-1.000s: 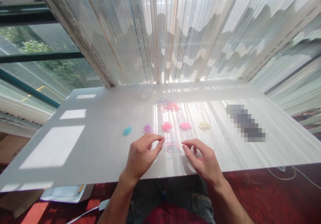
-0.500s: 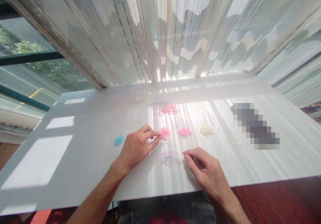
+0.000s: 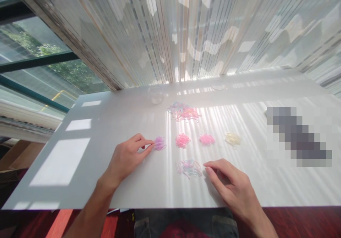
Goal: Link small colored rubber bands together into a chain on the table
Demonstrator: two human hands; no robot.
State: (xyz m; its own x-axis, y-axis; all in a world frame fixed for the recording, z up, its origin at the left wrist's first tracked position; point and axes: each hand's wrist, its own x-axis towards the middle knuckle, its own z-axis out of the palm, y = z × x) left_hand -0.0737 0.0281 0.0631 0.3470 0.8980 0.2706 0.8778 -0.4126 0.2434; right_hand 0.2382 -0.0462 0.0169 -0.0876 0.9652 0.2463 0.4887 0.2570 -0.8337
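Note:
My left hand [image 3: 130,156] reaches over the white table, thumb and index finger pinched at the edge of a pile of purple elastic bands [image 3: 160,143]. Whatever sits between those fingertips is too small to make out. My right hand [image 3: 230,179] rests at the right side of a loose mixed pile of pastel bands [image 3: 189,168], its thumb and index tips drawn together; nothing can be clearly seen in them. In a row to the right of the purple pile lie a coral-pink pile [image 3: 182,140], a lighter pink pile [image 3: 207,139] and a pale yellow pile [image 3: 233,139].
A bigger mixed heap of bands [image 3: 185,112] lies farther back. Behind it stand a clear round container [image 3: 156,95] and a clear lid-like disc [image 3: 218,87]. A pixelated dark object [image 3: 299,136] is on the right. Striped curtains [image 3: 170,32] hang along the table's far edge.
My left hand has moved left, from the coral-pink pile to the purple one, which was hidden behind it. It now covers the teal pile's place. My right hand stays by the mixed pile.

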